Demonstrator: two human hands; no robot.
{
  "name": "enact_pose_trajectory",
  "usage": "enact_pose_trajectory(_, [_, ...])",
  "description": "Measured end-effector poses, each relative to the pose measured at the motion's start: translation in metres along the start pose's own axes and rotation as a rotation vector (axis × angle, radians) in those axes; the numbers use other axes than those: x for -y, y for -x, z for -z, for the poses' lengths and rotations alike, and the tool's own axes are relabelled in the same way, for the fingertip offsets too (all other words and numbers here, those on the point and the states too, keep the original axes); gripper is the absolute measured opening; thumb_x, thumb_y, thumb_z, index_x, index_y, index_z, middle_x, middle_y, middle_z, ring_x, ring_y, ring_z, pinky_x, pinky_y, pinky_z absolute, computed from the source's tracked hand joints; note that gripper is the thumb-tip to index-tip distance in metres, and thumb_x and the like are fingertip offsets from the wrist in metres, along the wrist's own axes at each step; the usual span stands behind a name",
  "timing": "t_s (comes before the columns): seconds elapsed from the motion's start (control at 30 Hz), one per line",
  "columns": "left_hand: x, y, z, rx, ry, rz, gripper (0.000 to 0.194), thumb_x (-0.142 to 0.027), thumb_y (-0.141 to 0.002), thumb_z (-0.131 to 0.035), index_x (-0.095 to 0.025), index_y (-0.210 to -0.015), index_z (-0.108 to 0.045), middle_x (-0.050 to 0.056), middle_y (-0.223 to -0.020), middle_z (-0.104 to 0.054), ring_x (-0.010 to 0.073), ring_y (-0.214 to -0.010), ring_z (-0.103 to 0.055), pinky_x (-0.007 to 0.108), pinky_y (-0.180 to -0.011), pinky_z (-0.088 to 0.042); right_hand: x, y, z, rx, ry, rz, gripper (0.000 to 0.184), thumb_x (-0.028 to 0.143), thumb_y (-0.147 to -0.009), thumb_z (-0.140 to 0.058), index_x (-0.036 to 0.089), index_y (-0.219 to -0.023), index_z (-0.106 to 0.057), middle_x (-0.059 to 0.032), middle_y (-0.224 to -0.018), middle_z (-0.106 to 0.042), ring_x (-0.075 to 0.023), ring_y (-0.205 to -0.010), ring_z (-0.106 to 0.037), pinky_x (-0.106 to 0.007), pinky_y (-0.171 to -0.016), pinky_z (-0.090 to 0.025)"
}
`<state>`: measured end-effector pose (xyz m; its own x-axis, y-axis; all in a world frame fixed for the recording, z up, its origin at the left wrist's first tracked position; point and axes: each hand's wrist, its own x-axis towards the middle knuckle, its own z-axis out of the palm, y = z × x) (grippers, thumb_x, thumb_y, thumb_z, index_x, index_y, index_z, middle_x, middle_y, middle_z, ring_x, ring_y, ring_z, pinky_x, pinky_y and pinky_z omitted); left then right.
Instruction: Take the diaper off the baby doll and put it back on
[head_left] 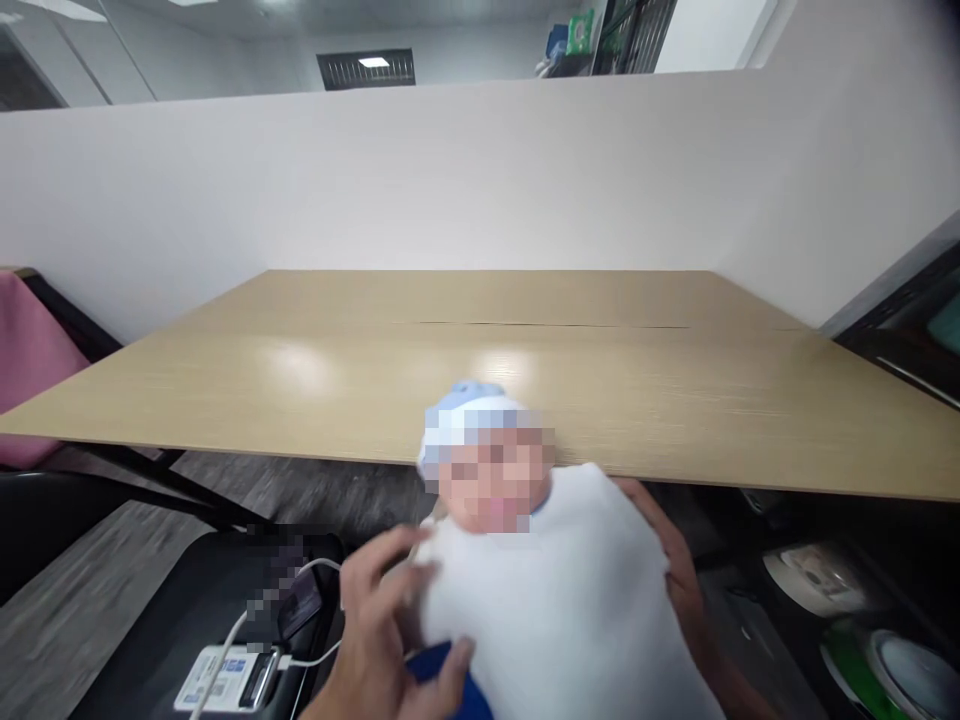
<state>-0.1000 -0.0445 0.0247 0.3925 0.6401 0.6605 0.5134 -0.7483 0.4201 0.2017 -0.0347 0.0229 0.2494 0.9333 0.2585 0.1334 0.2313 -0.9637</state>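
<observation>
The white-clad figure (pixel 540 610) fills the lower centre, its long axis slanting from the pale blue cap (pixel 471 392), by the worktop (pixel 360 350) edge, toward the lower right. Left hand (pixel 381 625): at its left edge, grip spread; right hand (pixel 675 565): behind its right edge, grip hidden, cannot tell.

The left hand (pixel 375 628) is turned palm inward, fingers (pixel 384 552) bent and thumb (pixel 454 668) spaced apart from them. The right hand (pixel 679 553) is partly hidden; its forearm (pixel 726 678) extends toward the lower right.
</observation>
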Motion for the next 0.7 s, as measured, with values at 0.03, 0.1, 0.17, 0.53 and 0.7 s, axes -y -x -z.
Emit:
enact_pose_trajectory(0.03, [0.017, -0.01, -0.002, 0.047, -0.006, 0.053, 0.069, -0.027, -0.094, -0.075, -0.028, -0.155, -0.042, 0.017, -0.145, -0.06, 0.0335, -0.133, -0.064, 0.05, -0.104, -0.061, 0.0, -0.005, 0.004, -0.065, 0.014, -0.026, 0.029, 0.041, -0.089, -0.064, 0.024, -0.11, -0.072, -0.0028, -0.103, -0.078, -0.0228, -0.086, -0.069, -0.03, -0.075, -0.055])
enact_pose_trajectory(0.1, [0.043, -0.034, -0.007, 0.243, 0.01, 0.144, 0.071, -0.026, -0.094, -0.076, -0.029, -0.154, -0.039, 0.015, -0.145, -0.064, 0.0328, -0.128, -0.069, 0.047, -0.102, -0.061, 0.0, -0.017, 0.011, -0.125, 0.039, -0.095, 0.029, 0.04, -0.086, -0.066, 0.023, -0.109, -0.073, -0.0027, -0.101, -0.078, -0.0228, -0.087, -0.068, -0.03, -0.075, -0.055])
enact_pose_trajectory(0.17, [0.058, -0.061, -0.01, 0.456, 0.066, 0.21, 0.071, -0.023, -0.092, -0.074, -0.031, -0.153, -0.037, 0.011, -0.144, -0.068, 0.0311, -0.119, -0.073, 0.044, -0.097, -0.06, -0.003, -0.032, 0.02, -0.086, 0.049, -0.172, 0.035, 0.04, -0.082, -0.066, 0.024, -0.113, -0.072, -0.0028, -0.102, -0.078, -0.0231, -0.086, -0.068, -0.03, -0.072, -0.055])
enact_pose_trajectory(0.53, [0.112, -0.144, -0.031, 0.656, 0.161, 0.285, 0.062, -0.038, -0.09, -0.071, -0.026, -0.145, -0.046, 0.008, -0.124, -0.075, 0.0284, -0.102, -0.072, 0.036, -0.086, -0.052, -0.037, -0.093, 0.104, 0.207, 0.92, 0.08, 0.03, 0.047, -0.097, -0.062, 0.028, -0.118, -0.073, -0.0085, -0.117, -0.081, -0.0328, -0.105, -0.074, -0.038, -0.082, -0.053])
enact_pose_trajectory(0.7, [0.137, -0.154, -0.03, 0.623, 0.07, 0.264, 0.062, -0.052, -0.091, -0.075, -0.025, -0.143, -0.053, 0.009, -0.128, -0.076, 0.0305, -0.108, -0.074, 0.035, -0.087, -0.052, -0.061, -0.1, 0.114, 0.208, 0.981, 0.094, 0.041, 0.064, -0.105, -0.057, 0.029, -0.12, -0.071, -0.0087, -0.118, -0.08, -0.0333, -0.105, -0.074, -0.039, -0.081, -0.053])
